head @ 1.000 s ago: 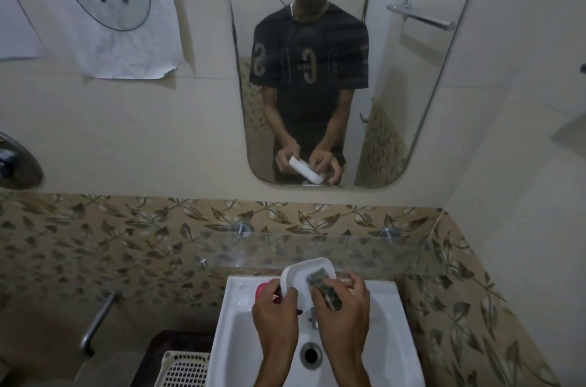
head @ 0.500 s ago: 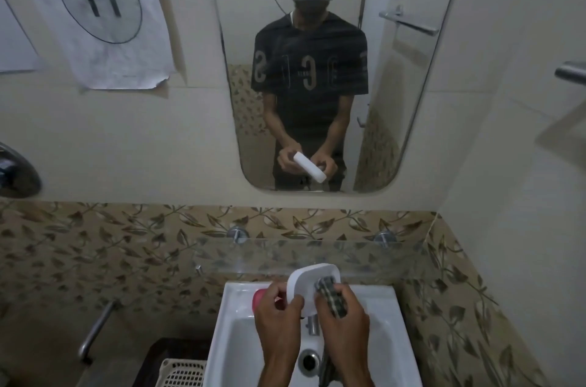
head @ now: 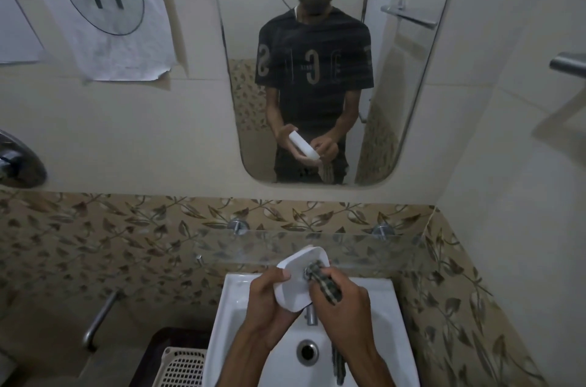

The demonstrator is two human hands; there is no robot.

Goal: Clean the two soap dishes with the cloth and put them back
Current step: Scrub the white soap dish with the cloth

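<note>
A white soap dish [head: 296, 278] is held tilted above the white sink [head: 234, 317], its hollow side facing me. My left hand [head: 268, 307] grips its left and lower edge. My right hand [head: 341, 301] holds a dark checked cloth [head: 323, 280] pressed into the dish; the cloth's loose end [head: 337, 364] hangs down into the basin. The second soap dish is not visible now; my hands hide the spot where a pink object showed earlier. The mirror [head: 333, 69] reflects the person holding the dish.
A glass shelf [head: 364, 247] runs along the leaf-patterned tiles just behind the dish. The tap [head: 310, 315] sits under my hands, above the drain [head: 307, 351]. A white perforated basket [head: 182, 367] stands at lower left, near a metal handle [head: 98, 320].
The dish has tilted further over to the left in my left hand. My right hand with the cloth has shifted across its inside. The pink object behind my left hand is now hidden.
</note>
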